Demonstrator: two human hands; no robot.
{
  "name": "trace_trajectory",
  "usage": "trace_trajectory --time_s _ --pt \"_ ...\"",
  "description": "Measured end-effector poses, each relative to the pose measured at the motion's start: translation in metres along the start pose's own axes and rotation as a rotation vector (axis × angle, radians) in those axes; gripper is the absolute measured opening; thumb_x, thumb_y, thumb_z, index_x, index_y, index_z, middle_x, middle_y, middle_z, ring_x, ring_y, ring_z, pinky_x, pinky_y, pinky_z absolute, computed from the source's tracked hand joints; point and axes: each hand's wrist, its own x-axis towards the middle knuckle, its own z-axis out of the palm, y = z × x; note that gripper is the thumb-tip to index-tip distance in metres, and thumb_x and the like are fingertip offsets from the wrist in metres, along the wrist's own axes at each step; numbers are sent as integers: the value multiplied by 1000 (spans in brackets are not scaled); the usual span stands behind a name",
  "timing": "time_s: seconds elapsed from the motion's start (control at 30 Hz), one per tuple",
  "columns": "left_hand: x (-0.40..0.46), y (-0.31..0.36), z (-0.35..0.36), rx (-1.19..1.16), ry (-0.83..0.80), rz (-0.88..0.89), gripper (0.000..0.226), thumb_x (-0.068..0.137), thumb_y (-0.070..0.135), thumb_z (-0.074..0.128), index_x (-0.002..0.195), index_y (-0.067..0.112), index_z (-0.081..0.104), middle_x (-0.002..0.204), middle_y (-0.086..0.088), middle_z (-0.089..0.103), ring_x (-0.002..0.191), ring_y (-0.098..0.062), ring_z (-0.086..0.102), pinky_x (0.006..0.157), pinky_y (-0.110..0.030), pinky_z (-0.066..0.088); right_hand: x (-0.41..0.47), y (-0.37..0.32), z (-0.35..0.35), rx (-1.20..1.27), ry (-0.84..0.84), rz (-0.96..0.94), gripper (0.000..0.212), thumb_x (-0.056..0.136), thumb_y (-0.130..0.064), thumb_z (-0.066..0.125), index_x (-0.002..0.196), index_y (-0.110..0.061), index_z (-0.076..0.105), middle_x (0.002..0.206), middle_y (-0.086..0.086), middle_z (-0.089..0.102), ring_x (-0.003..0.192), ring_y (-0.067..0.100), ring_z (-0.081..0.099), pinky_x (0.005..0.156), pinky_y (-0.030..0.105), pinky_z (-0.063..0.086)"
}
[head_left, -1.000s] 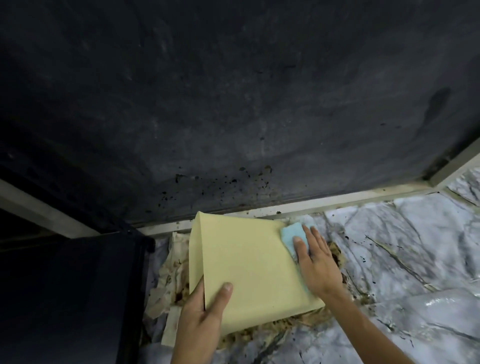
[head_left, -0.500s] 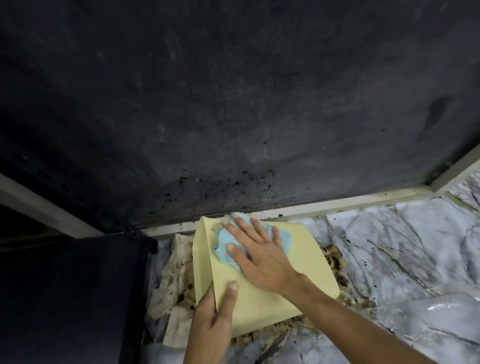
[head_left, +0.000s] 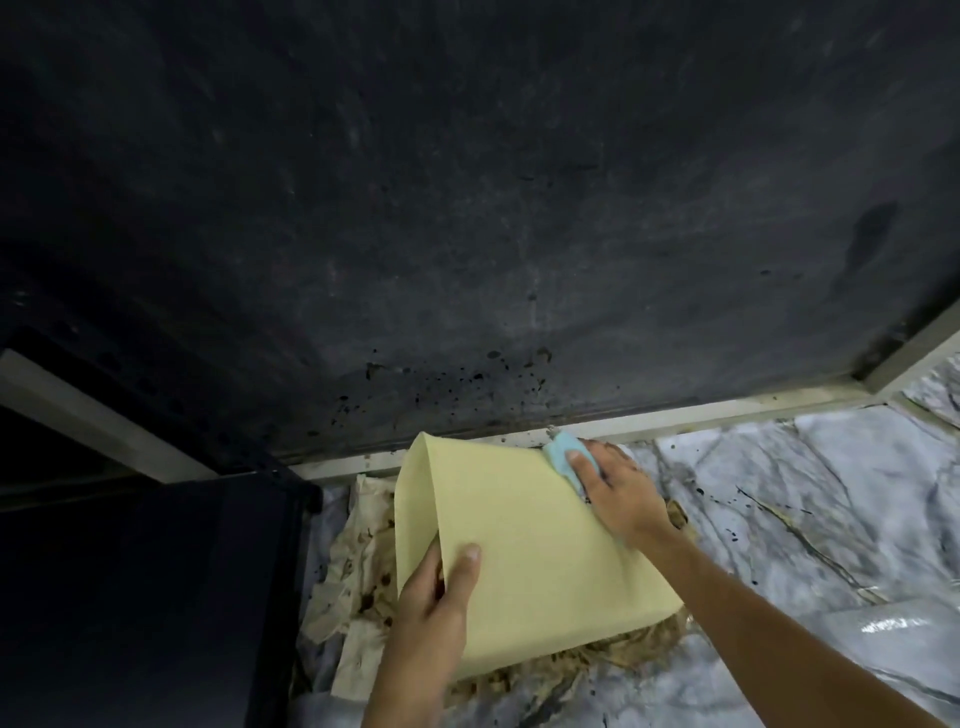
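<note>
A pale yellow folded sheet (head_left: 524, 540) lies tilted over stained paper on a marble-patterned surface. My left hand (head_left: 434, 613) pinches its near left fold, thumb on top. My right hand (head_left: 618, 493) presses a light blue cloth (head_left: 563, 457) with straight fingers against the sheet's far right corner, close to the pale strip at the wall's foot.
A dark, spattered wall (head_left: 467, 208) fills the upper view, with a pale strip (head_left: 727, 415) along its base. A black appliance (head_left: 145, 597) stands at the left. Stained, crumpled paper (head_left: 358, 597) lies under the sheet. The marble-patterned surface (head_left: 805, 519) spreads to the right.
My right hand slid the blue cloth from the right edge to the sheet's top left and then back to its far right corner. My left hand kept its hold.
</note>
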Motion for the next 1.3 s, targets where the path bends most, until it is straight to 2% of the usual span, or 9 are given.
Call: trace_trajectory --time_s 0.13,0.33,0.43,0.53,0.7,0.9,1.03,1.13,1.3 --pt "34 37 0 39 -10 12 22 92 41 64 113 37 70 99 13 80 92 -13 75 82 -36 61 -7 14 -3 108 36 -68 36 100 -54 36 120 -33 56 108 -8 60 104 16 57 89 42 50" --pt "73 62 -1 97 11 104 16 94 29 64 107 23 71 96 6 81 83 -10 76 81 -33 59 -27 26 -1 187 216 -64 26 99 -49 44 120 -37 53 89 -35 64 85 -14 61 62 3 45" --pt "55 51 3 138 12 191 21 92 37 63 111 31 69 99 12 79 91 -10 75 88 -39 58 -40 24 -14 334 307 36 32 98 -51 40 98 -26 60 69 -5 66 63 13 65 47 19 46" --pt "24 46 2 172 -20 313 21 90 44 62 110 44 67 101 23 77 95 2 71 86 -33 56 -59 12 -46 481 444 82 42 99 -54 35 81 -20 53 62 4 56 50 11 55 38 19 43" --pt "-9 45 -8 200 -142 392 38 85 58 61 119 43 65 115 21 74 108 -2 68 92 -37 53 -78 -43 -103 609 556 -47 36 103 -48 35 78 -27 50 64 -15 56 51 -3 50 44 10 40" --pt "-20 47 -2 201 -193 382 27 87 48 64 114 48 68 112 21 75 107 0 69 87 -27 56 -76 -117 -81 510 198 -236 23 103 -38 40 114 -34 60 80 -16 68 66 2 63 54 13 44" --pt "-10 61 1 181 -88 395 27 86 59 59 100 40 73 77 22 76 68 6 68 64 -10 49 -71 -141 -47 387 53 -332 26 104 -37 41 122 -30 58 96 -11 68 90 9 61 80 25 47" --pt "-4 61 -4 197 -17 369 27 92 47 59 74 34 74 52 17 64 46 2 54 48 -9 41 -50 -149 -36 209 15 -329 29 103 -37 40 118 -20 59 106 -1 67 99 19 57 92 35 42" --pt "0 60 -9 111 -27 211 14 86 42 64 88 55 70 79 34 74 68 14 68 60 -21 49 -26 -116 -38 20 -125 -91 48 102 -47 32 142 -24 45 144 1 52 138 23 38 114 41 25"
